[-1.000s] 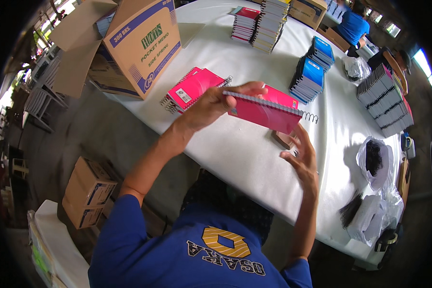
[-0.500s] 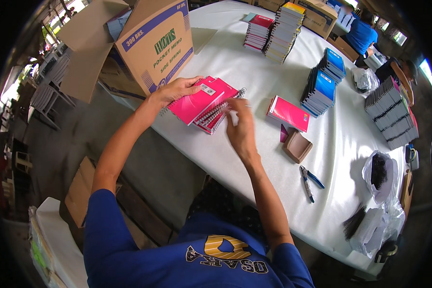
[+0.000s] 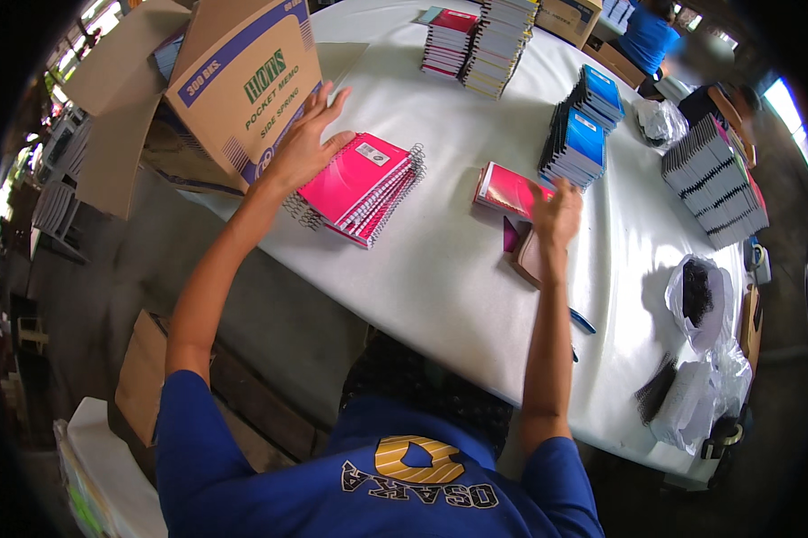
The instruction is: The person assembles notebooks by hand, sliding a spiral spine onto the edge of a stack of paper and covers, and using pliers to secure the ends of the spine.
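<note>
A stack of pink spiral notebooks (image 3: 355,188) lies near the table's front edge, wire bindings showing on both sides. My left hand (image 3: 310,143) is open at its upper left, fingers spread and raised, thumb at the top cover's edge. Farther right, my right hand (image 3: 558,215) reaches over the right end of a small pile of pink notebooks (image 3: 509,188). Its fingers look bent and are slightly blurred; whether they grip the cover cannot be told. Just below sits a brown open case (image 3: 527,258), partly behind my right wrist.
An open cardboard box (image 3: 243,99) stands at the left. Stacks of blue notebooks (image 3: 574,148), yellow-edged notebooks (image 3: 496,49) and grey-edged notebooks (image 3: 713,184) stand beyond. Pliers (image 3: 583,321) lie by my right forearm. Plastic bags with dark wires (image 3: 698,296) are at right.
My right hand has left the pink notebook stack and moved right to the other pink pile. My left hand has loosened and spread its fingers; the stack now rests on the table.
</note>
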The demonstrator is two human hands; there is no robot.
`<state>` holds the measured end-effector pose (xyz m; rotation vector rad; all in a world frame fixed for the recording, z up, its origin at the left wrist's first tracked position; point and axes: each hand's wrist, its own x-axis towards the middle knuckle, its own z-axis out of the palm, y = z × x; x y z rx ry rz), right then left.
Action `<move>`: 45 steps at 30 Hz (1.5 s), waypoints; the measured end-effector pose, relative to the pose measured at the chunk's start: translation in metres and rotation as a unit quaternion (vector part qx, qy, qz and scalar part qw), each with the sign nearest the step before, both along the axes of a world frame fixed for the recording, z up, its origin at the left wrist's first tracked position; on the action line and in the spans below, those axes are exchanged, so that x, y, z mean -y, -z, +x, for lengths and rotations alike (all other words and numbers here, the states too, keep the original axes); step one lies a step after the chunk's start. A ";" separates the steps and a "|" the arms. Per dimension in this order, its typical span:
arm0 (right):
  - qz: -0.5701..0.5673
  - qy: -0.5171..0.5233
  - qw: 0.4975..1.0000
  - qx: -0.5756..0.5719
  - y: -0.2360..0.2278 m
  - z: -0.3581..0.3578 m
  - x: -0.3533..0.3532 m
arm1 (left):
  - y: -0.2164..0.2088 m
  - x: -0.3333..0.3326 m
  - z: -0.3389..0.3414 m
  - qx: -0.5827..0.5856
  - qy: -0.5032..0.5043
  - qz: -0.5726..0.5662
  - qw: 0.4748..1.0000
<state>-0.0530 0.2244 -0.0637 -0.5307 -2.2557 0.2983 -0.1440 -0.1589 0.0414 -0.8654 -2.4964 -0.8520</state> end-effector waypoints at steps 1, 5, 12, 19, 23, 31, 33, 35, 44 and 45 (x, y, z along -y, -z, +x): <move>-0.044 0.056 0.986 0.152 -0.014 0.005 -0.005 | -0.006 0.004 0.012 0.002 -0.008 -0.004 1.000; -0.376 -0.099 0.897 0.211 -0.009 0.014 -0.063 | -0.018 -0.057 0.072 -0.115 0.080 0.047 0.989; -0.337 -0.088 0.935 0.075 -0.026 0.019 -0.056 | 0.035 -0.129 0.122 0.093 0.225 0.157 0.957; -0.754 -0.264 0.547 -0.250 -0.040 0.086 0.051 | 0.064 -0.196 0.151 0.444 0.196 0.484 0.728; -0.794 -0.220 0.494 -0.276 -0.030 0.133 0.099 | 0.052 -0.198 0.169 0.450 0.217 0.413 0.762; -0.356 -0.351 0.864 0.065 -0.055 0.209 0.049 | 0.031 -0.144 0.169 0.206 0.276 -0.214 0.914; -0.537 -0.315 0.780 0.063 -0.011 0.207 0.051 | 0.048 -0.147 0.171 0.174 0.290 -0.252 0.907; -0.504 -0.324 0.801 0.019 -0.007 0.208 0.059 | 0.055 -0.139 0.169 0.133 0.247 0.021 0.960; -0.575 -0.299 0.762 0.012 -0.005 0.195 0.075 | 0.096 -0.154 0.182 0.373 0.252 0.379 0.808; -0.586 -0.303 0.751 0.014 -0.006 0.198 0.073 | 0.084 -0.152 0.181 0.258 0.220 0.317 0.886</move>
